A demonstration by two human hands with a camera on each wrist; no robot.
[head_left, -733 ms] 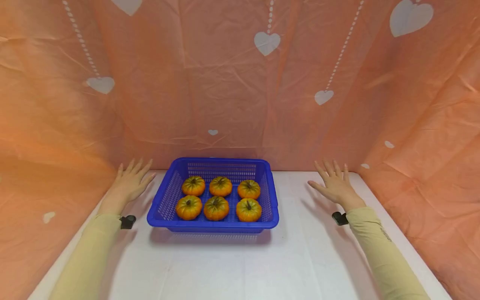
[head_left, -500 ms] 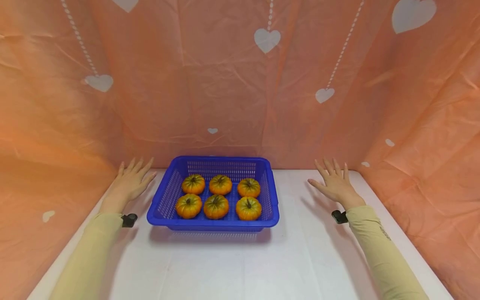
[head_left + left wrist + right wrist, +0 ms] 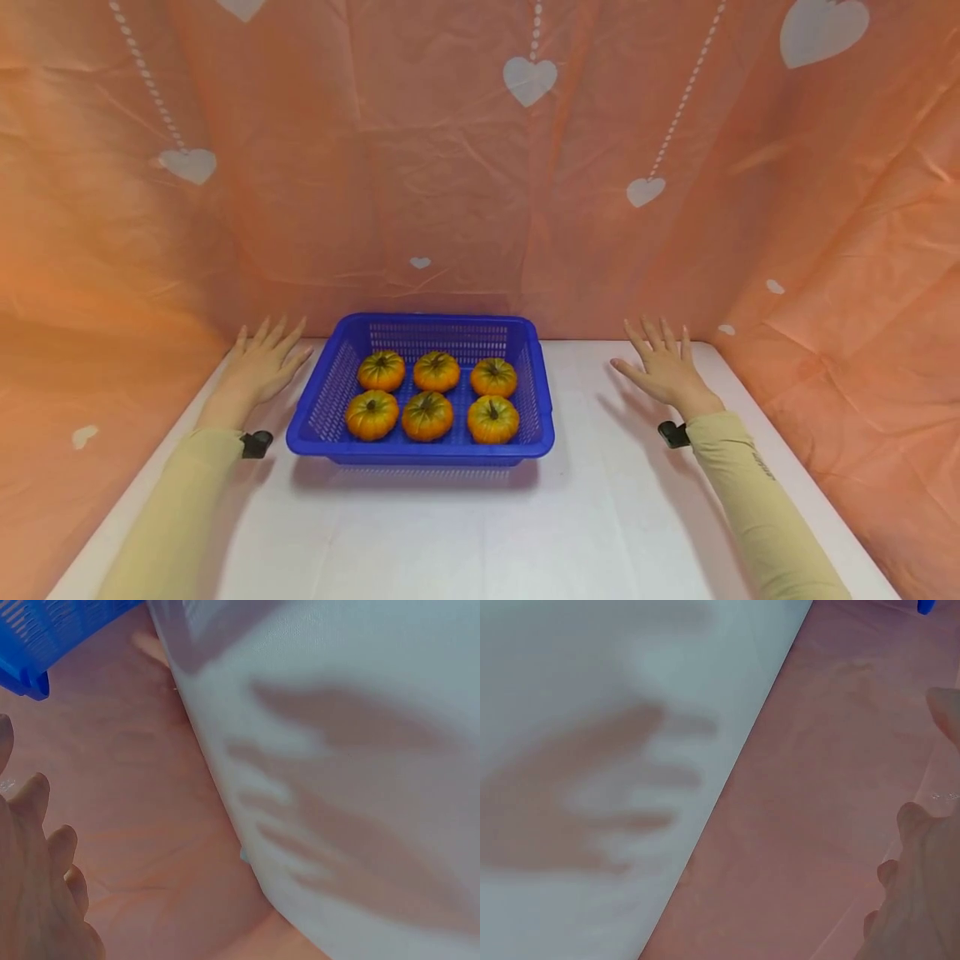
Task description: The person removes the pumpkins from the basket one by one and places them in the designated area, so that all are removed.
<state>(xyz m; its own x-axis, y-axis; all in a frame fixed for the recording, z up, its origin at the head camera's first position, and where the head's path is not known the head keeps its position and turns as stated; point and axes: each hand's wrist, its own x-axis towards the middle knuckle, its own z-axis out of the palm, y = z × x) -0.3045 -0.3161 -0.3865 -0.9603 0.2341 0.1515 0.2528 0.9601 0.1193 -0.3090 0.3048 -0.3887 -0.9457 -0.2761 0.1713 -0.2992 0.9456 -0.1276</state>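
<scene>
Just left of centre in the head frame, we have a blue plastic basket (image 3: 420,450), mesh-sided, upright on the white table (image 3: 480,533), back rim up against the orange backdrop (image 3: 450,200). Inside it we count six small orange pumpkins (image 3: 427,417), two rows of three, stems mostly up. Right-hand pair sits a bit apart from the other four.

Left hand (image 3: 255,371): left of the basket, near its side but not touching. Fingers straight and fanned, thumb out toward the basket, nothing held. Right hand (image 3: 667,375): right of centre, well apart from the basket. Fingers also straight and spread wide, thumb pointing left, nothing held. We see both hands palm down over the far part of the table, each with its shadow set off from it.

Left wrist view: fingertips along the left edge, basket corner at upper left, blurred hand shadow (image 3: 360,795) across the white on the right. Right wrist view: hand at lower right, its shadow (image 3: 570,787) on the left; one blue bit at the top edge, too small for us to identify.

Both arms wear beige sleeves (image 3: 168,517), running to the bottom edge. We also get a small black device at each wrist, left one (image 3: 257,444) and right one (image 3: 673,434). Backdrop carries pale hearts (image 3: 529,81), some hanging on dotted lines in the upper part of the frame.
</scene>
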